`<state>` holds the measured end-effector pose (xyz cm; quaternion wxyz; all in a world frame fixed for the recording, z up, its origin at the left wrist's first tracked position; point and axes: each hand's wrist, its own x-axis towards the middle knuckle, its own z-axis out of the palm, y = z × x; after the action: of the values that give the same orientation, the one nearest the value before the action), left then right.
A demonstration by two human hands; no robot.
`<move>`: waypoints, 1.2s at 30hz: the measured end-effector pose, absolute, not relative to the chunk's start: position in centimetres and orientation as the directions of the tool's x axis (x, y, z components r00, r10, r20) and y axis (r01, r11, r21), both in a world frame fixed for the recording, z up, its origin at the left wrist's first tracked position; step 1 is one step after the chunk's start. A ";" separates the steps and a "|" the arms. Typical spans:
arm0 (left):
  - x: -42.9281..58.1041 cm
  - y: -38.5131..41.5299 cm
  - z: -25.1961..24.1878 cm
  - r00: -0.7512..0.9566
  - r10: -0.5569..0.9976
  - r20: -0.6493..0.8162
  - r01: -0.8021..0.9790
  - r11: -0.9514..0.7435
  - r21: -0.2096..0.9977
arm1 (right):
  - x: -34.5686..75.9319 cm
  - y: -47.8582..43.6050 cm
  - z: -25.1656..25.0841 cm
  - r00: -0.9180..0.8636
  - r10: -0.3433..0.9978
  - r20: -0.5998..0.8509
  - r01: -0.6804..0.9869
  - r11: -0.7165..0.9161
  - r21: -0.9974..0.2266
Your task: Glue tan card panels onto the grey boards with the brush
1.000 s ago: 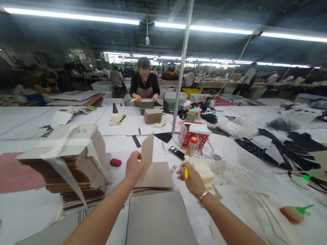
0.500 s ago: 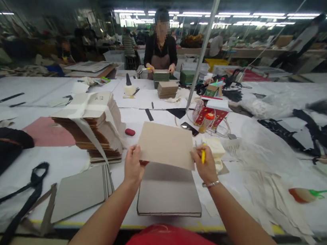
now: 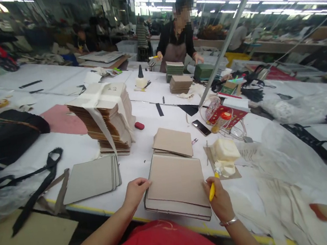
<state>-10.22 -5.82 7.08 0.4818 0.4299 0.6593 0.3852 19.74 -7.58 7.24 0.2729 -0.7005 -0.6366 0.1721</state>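
Observation:
A tan board (image 3: 176, 177) lies on a grey board stack (image 3: 177, 208) at the table's front edge. At its left edge, my left hand (image 3: 137, 189) has its fingers closed on the board's rim. My right hand (image 3: 218, 195) is wrapped round a yellow-handled brush (image 3: 213, 188) and touches the board's right edge. Just behind lie more tan boards (image 3: 173, 140). To the right, a cream block (image 3: 225, 149) and a soft cream lump sit on a small piece of board.
A tall strapped stack of boards (image 3: 104, 106) stands at the left, with grey sheets (image 3: 89, 178) before it. A phone (image 3: 201, 127) and a red box (image 3: 228, 114) are back right. Across the table a person (image 3: 175, 44) handles green stacks.
The tan board, held up tilted before, now lies flat on the grey stack. Both hands have come down with it. The view has shifted, and the person opposite has reached towards another green stack.

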 end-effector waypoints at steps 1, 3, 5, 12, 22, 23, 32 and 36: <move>-10.3 -5.6 6.9 -0.173 0.935 -0.311 0.199 0.342 0.918 | 19.7 -7.4 7.3 0.123 0.987 0.108 0.804 -0.035 -0.594; -10.4 -5.2 6.7 -0.180 0.930 -0.319 0.207 0.353 0.913 | 19.5 -7.2 7.3 0.109 0.987 0.114 0.812 -0.023 -0.583; -10.5 -5.0 6.5 -0.173 0.935 -0.311 0.216 0.344 0.914 | 19.4 -7.1 7.3 0.100 0.987 0.122 0.824 -0.013 -0.567; -10.7 -4.7 6.2 -0.151 0.941 -0.302 0.254 0.332 0.908 | 19.0 -6.8 7.5 0.119 0.987 0.108 0.871 -0.052 -0.489; -10.7 -4.3 7.0 -0.146 0.938 -0.313 0.362 0.345 0.866 | 18.9 -6.8 7.7 0.141 0.987 0.079 0.866 -0.084 -0.493; -10.7 -4.4 7.0 -0.138 0.941 -0.309 0.382 0.339 0.860 | 18.9 -6.8 7.7 0.146 0.987 0.069 0.865 -0.094 -0.493; -10.7 -4.1 6.7 -0.094 0.938 -0.335 0.507 0.334 0.795 | 19.3 -6.8 7.7 0.160 0.987 0.034 0.863 -0.123 -0.490; -10.5 -4.2 7.1 -0.101 0.940 -0.325 0.523 0.328 0.787 | 19.2 -6.8 8.2 0.154 0.988 0.011 0.875 -0.131 -0.465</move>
<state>-10.52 -4.18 7.06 0.4191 0.5235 0.6987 0.2493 19.18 -6.80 8.24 0.1854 -0.7366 -0.6324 0.1518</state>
